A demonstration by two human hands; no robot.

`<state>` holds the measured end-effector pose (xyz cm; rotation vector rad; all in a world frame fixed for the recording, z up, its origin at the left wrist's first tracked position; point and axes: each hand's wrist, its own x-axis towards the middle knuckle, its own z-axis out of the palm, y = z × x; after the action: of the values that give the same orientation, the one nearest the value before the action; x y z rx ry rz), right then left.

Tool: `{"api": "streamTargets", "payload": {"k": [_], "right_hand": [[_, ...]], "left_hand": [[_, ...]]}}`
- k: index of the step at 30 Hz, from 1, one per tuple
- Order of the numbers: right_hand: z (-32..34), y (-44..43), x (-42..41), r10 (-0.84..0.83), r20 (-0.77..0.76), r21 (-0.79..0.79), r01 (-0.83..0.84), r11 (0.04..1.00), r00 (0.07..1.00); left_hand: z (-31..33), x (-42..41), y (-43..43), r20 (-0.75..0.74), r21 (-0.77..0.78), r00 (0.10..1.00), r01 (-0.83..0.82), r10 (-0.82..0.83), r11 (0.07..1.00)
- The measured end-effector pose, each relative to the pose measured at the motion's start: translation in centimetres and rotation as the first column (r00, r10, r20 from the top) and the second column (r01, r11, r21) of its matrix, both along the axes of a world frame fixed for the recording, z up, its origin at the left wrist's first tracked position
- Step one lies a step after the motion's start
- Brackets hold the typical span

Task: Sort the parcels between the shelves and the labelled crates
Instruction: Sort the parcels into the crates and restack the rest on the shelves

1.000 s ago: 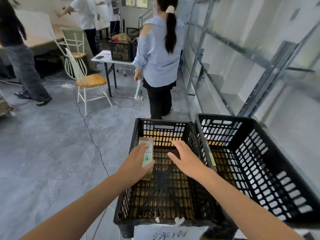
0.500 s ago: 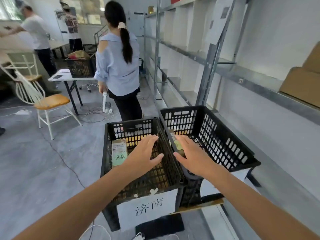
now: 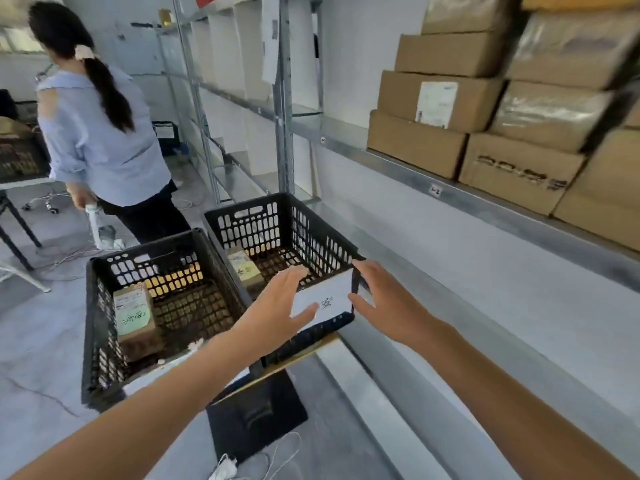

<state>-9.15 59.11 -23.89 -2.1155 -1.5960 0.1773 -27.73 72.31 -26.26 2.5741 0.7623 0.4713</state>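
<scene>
Two black slotted crates stand side by side on the floor. The left crate (image 3: 104, 327) holds a small brown parcel (image 3: 133, 315) with a green handwritten label. A similar small parcel (image 3: 244, 266) lies in the right crate (image 3: 277, 216), which carries a white paper label (image 3: 323, 299) on its near wall. My left hand (image 3: 273, 306) and my right hand (image 3: 384, 299) hover with fingers spread, on either side of that label. Neither holds anything. Several brown cardboard boxes (image 3: 440, 102) are stacked on the metal shelf (image 3: 433, 190) at the upper right.
A person in a blue shirt (image 3: 100, 140) stands just beyond the crates, back turned. Metal shelving (image 3: 284, 98) runs along the right wall. A black mat (image 3: 256, 414) and loose white cables (image 3: 249, 462) lie on the floor near the crates. A table leg (image 3: 17, 230) stands at left.
The view has swung right, bringing the stacked boxes on the shelf into sight. Both hands have moved from over the left crate toward the right crate's near wall.
</scene>
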Motion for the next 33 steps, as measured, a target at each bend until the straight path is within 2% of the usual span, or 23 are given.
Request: {"api": "streamTargets", "payload": {"k": [7,16,26,33], "right_hand": [[0.6,-11.8,1.2,-0.074,0.037,0.068,0.071,0.995,0.997],[4.1,-24.9,2.0,-0.313,0.121,0.135,0.296,0.945,0.942],[6.6,-36.0,0.4,-0.57,0.178,0.178,0.543,0.82,0.802],[7.9,-44.2,-2.0,-0.683,0.254,0.102,0.684,0.723,0.684]], "left_hand": [[1.1,3.5,-10.2,0.056,0.002,0.991,0.123,-0.123,0.992],[5.9,7.9,-21.2,0.129,0.053,0.915,0.378,-0.382,0.924],[8.7,9.5,-28.7,0.13,0.131,0.799,0.573,-0.587,0.809],[8.1,10.5,-34.7,0.113,0.133,0.716,0.676,-0.689,0.725]]}}
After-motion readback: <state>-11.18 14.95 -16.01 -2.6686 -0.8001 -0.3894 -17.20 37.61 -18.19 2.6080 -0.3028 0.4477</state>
